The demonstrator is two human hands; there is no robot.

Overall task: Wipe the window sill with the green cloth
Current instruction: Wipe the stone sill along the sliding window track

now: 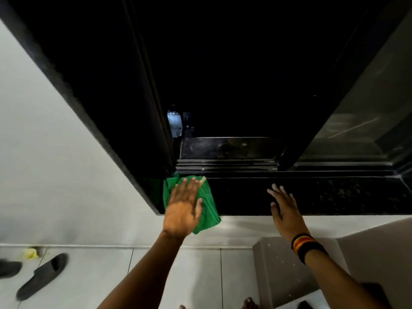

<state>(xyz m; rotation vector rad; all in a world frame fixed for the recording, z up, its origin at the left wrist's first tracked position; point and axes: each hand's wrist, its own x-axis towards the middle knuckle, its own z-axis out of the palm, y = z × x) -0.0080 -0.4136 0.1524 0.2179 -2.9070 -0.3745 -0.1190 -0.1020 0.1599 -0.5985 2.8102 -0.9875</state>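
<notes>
A black speckled stone window sill (pixel 323 195) runs across the middle of the view below a dark open window. The green cloth (pixel 208 206) lies folded at the sill's left end, with one corner hanging over the front edge. My left hand (pixel 184 208) presses flat on the cloth, fingers stretched out toward the window track. My right hand (pixel 284 208) rests flat on the bare sill to the right of the cloth, fingers spread, holding nothing. A striped wristband sits on my right wrist.
Black window frame (pixel 100 121) slants up to the left; a glass pane (pixel 361 121) stands at right. Sliding tracks (pixel 225 165) lie behind the sill. Below are a grey box (pixel 287 270), dark slippers (pixel 42 275) and a yellow scrap (pixel 30 253) on the tiled floor.
</notes>
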